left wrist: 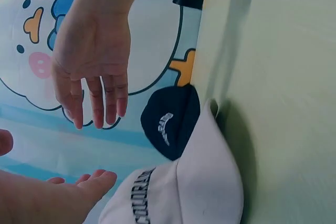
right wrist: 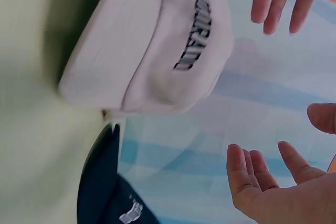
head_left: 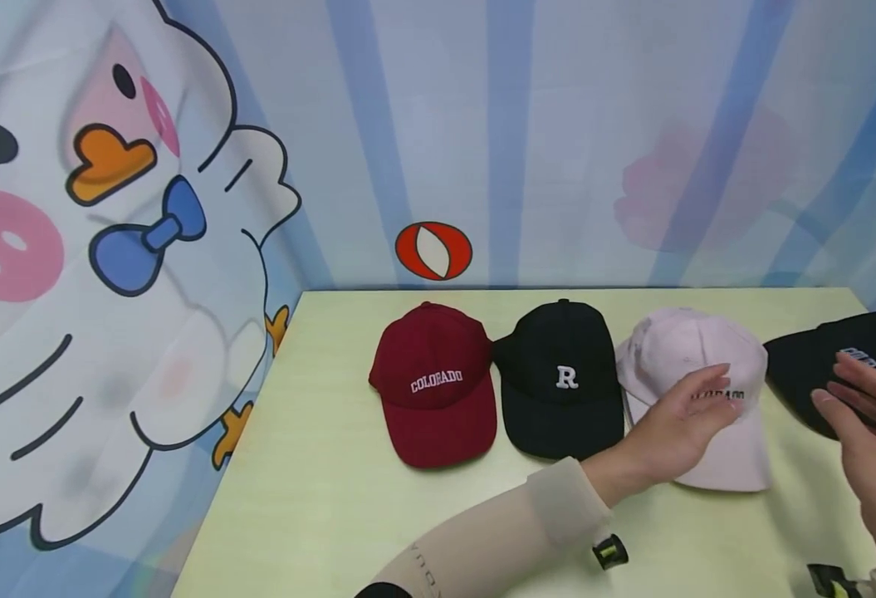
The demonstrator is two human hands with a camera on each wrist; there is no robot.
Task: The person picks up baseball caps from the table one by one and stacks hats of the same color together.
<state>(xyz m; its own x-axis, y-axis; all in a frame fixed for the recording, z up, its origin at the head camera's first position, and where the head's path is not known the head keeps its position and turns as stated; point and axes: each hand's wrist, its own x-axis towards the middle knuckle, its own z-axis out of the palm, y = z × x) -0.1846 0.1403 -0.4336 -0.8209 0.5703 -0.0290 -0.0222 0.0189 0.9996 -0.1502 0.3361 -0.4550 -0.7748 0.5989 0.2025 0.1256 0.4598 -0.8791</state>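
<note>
My left hand [head_left: 669,432] hovers in front of the pale pink-white baseball cap [head_left: 729,461], overlapping its lettering in the head view, with nothing in its grasp. Fingers spread and slightly bent, my right hand [head_left: 874,440] hangs by the dark cap at the far right [head_left: 804,374], also holding nothing. Both wrist views show space between the hands and the caps. The pale cap [right wrist: 147,51] carries dark COLORADO lettering. White lettering marks the dark cap [left wrist: 170,119], which runs past the right edge in the head view.
Left of the pale cap, a black cap with a white R [head_left: 560,415] and a dark red COLORADO cap [head_left: 438,423] complete the row. They lie on a pale yellow-green table [head_left: 296,498]. Behind rises a blue striped cartoon backdrop [head_left: 438,124].
</note>
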